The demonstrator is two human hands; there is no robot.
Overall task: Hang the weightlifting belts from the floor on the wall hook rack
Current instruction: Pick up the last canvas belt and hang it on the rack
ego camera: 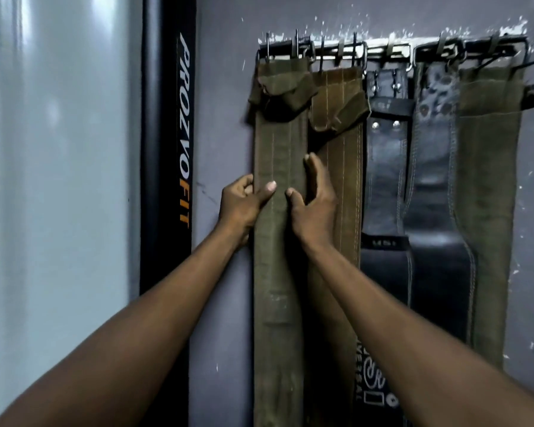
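A metal hook rack (389, 50) runs along the grey wall near the top of the view. Several weightlifting belts hang from it side by side. The leftmost is an olive green belt (278, 272), hanging straight down from the rack's left hooks. My left hand (244, 204) grips its left edge, thumb across the front. My right hand (315, 198) holds its right edge, fingers reaching behind it. Beside it hang a brown belt (342, 167), a black leather belt (383, 180), a second dark leather belt (432, 211) and another olive belt (487, 195).
A black upright post (167, 149) printed with PROZVOFIT stands just left of the belts. Left of the post is a pale reflective panel (59, 180). The grey wall (222, 87) shows chipped white paint around the rack.
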